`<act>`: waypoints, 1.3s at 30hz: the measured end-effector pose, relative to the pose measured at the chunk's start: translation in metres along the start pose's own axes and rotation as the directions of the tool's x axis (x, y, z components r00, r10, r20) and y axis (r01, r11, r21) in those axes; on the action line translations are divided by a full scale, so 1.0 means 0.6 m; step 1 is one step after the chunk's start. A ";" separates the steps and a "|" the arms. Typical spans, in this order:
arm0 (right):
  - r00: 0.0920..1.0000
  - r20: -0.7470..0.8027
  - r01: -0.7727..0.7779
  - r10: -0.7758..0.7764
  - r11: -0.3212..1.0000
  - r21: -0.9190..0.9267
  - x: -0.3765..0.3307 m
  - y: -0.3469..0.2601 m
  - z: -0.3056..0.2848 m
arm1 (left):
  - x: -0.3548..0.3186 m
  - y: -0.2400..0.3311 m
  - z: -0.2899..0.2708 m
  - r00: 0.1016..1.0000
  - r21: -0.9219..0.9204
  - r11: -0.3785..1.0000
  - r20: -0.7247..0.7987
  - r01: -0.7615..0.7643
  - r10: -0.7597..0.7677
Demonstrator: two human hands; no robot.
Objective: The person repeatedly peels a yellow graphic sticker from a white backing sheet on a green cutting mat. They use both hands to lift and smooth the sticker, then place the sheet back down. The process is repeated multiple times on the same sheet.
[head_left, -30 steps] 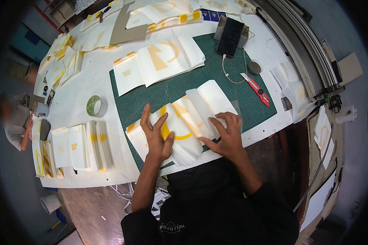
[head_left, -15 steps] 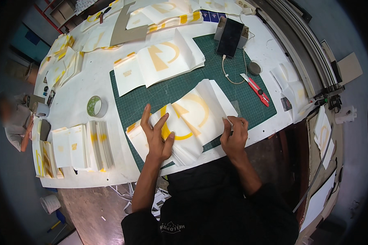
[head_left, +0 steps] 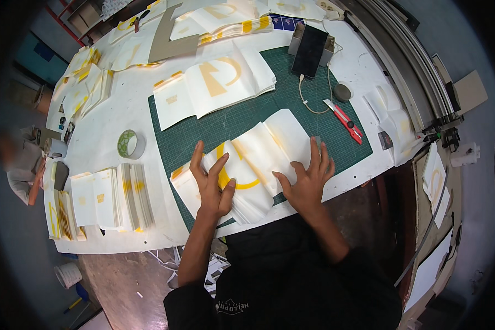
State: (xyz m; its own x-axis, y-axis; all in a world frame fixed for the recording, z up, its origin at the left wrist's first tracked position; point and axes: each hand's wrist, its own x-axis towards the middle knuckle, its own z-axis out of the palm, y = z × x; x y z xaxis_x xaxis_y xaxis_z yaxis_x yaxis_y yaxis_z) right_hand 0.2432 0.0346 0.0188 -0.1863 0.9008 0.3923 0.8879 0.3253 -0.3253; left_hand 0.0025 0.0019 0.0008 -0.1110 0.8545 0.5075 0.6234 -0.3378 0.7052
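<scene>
Folded yellow-printed sheets [head_left: 250, 165] lie at centre on the green cutting mat [head_left: 187, 137], left hand [head_left: 212, 187] and right hand [head_left: 308, 182] splayed over them, each grip unclenched, apparently to keep the paper flat. The red utility knife [head_left: 346, 124] sits at two o'clock, probably for safety; beyond the white desk [head_left: 129, 113], a co-worker [head_left: 25, 170] at nine.

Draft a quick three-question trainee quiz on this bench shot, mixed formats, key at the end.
1. True or false: the red cutter is in the right hand.
2. What lies beneath the left hand? A) the phone; B) printed sheets; C) the metal rail.
3. On which side of the green mat does the green-lined roll sit?

Key: 1. False, it lies on the mat. 2. B. 3. Left.
</scene>
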 end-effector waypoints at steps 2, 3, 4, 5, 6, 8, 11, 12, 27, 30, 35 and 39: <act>0.999 -0.030 -0.025 0.025 1.000 0.010 0.001 -0.014 -0.002 | 0.000 0.000 0.000 1.000 -0.001 1.000 -0.001 -0.005 0.005; 0.998 -0.068 0.011 -0.008 0.999 0.040 0.001 -0.021 -0.004 | -0.001 0.000 -0.001 1.000 0.004 1.000 0.000 -0.008 0.008; 0.993 -0.108 0.047 -0.039 0.996 0.070 0.000 -0.029 -0.007 | -0.002 0.000 -0.001 1.000 0.009 1.000 0.001 -0.012 0.012; 0.987 -0.148 0.082 -0.067 0.992 0.100 -0.004 -0.037 -0.008 | -0.002 0.000 -0.001 1.000 0.006 1.000 -0.009 -0.016 0.016; 0.993 -0.106 0.081 -0.052 0.956 0.281 -0.014 -0.050 -0.010 | -0.001 0.001 0.001 1.000 -0.004 1.000 -0.017 -0.021 0.021; 0.999 -0.022 0.051 -0.047 0.789 0.612 -0.037 -0.077 -0.015 | -0.001 0.002 0.004 0.999 -0.010 0.999 -0.024 -0.038 0.037; 0.950 0.029 0.231 -0.310 0.764 0.603 -0.026 -0.105 -0.058 | -0.002 0.000 0.002 0.997 0.016 0.997 -0.010 -0.070 0.071; 0.948 -0.023 0.274 -0.317 0.779 0.563 -0.022 -0.102 -0.062 | -0.001 0.004 -0.001 0.997 0.030 0.996 0.009 -0.083 0.083; 0.982 -0.154 0.160 -0.105 0.897 0.412 -0.008 -0.004 -0.010 | -0.009 -0.015 0.001 0.996 -0.038 0.998 -0.076 -0.050 0.047; 0.982 -0.072 0.189 -0.175 0.926 0.327 -0.007 -0.021 -0.013 | -0.012 -0.018 0.002 0.995 -0.040 0.998 -0.090 -0.054 0.050; 1.000 -0.015 0.007 -0.002 0.949 0.316 -0.012 -0.009 0.018 | -0.011 -0.020 0.001 0.991 -0.053 0.996 -0.114 -0.073 0.066; 0.983 0.118 -0.170 0.141 0.944 0.284 -0.005 -0.020 0.014 | -0.010 -0.017 0.005 0.988 -0.014 0.996 -0.128 -0.088 0.086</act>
State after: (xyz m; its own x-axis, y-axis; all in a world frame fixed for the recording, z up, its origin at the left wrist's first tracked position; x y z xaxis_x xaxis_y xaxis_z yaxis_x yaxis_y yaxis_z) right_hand 0.2295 0.0306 0.0145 -0.1075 0.9653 0.2380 0.7503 0.2358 -0.6177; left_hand -0.0006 0.0015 -0.0110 -0.1555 0.7645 0.6256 0.6199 -0.4176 0.6644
